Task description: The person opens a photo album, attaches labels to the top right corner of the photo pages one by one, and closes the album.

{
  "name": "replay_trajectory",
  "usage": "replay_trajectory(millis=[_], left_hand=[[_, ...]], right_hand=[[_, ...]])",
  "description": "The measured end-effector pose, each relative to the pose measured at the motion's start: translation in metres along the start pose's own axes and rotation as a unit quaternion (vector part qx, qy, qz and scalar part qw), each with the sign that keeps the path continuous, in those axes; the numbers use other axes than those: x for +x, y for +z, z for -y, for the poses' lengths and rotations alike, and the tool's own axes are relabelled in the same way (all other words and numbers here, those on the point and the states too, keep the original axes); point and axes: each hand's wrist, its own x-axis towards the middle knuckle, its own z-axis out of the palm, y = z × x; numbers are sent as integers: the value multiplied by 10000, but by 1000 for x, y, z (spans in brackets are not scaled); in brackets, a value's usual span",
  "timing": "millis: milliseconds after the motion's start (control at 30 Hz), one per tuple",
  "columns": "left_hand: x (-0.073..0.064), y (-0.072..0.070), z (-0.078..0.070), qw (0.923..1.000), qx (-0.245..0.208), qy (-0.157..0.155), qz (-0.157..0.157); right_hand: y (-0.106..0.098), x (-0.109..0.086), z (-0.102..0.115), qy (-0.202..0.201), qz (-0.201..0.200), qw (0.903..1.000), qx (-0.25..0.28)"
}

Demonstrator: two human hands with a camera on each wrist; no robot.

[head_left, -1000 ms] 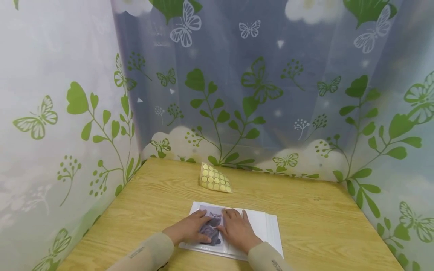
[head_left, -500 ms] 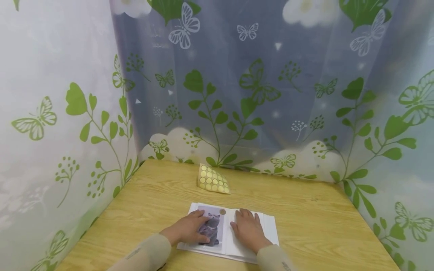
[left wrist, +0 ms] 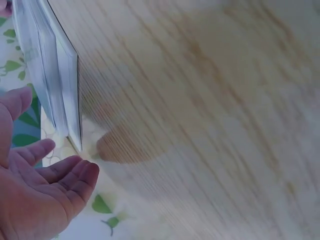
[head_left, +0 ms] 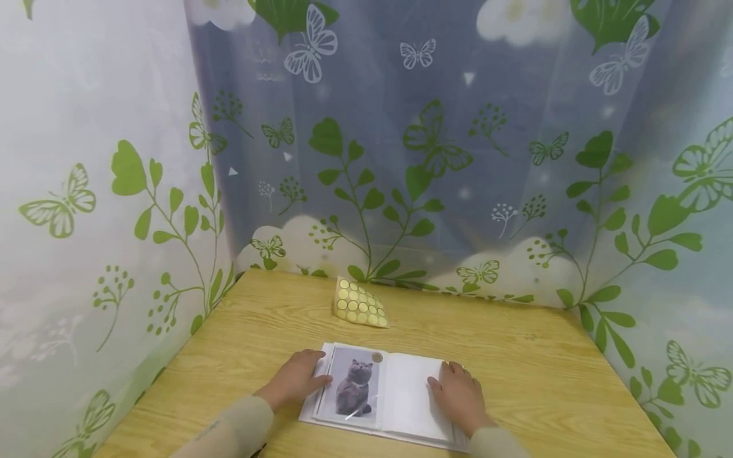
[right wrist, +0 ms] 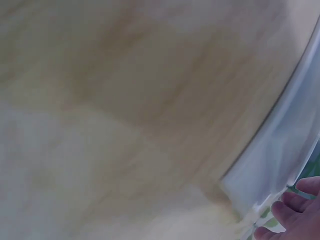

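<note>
An opened white photo album (head_left: pixel 413 393) lies on the table. Its left page shows a photo of a grey cat (head_left: pixel 354 389) under a shiny clear sleeve, with a small round sticker (head_left: pixel 377 357) at the top right corner. My left hand (head_left: pixel 294 378) is at the album's left edge, fingers relaxed; the left wrist view shows its fingers beside the corner of the page stack (left wrist: pixel 55 75). Over the right edge of the blank right page lies my right hand (head_left: pixel 460 397), its fingers loosely spread. In the right wrist view its fingertips (right wrist: pixel 286 215) appear by the cover corner (right wrist: pixel 250 190).
A slightly curled sheet of round yellow stickers (head_left: pixel 361 304) lies behind the album. The wood-grain table (head_left: pixel 544 381) is enclosed by printed curtains (head_left: pixel 366 127) with leaves and butterflies at the back and both sides.
My left hand has drawn off the cat photo to the album's left edge. My right hand has moved from the photo's right side across to the right page's outer edge, uncovering the round sticker.
</note>
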Motion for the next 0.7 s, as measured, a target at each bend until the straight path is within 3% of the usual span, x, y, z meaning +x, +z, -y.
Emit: replay_trajectory(millis=[400, 700], left_hand=[[0, -1, -8, 9972, -270, -702, -20], [-2, -1, -16, 9954, -447, -839, -117]], right_hand=[[-5, -17, -32, 299, 63, 9995, -18], [-7, -22, -32, 84, 15, 9998, 170]])
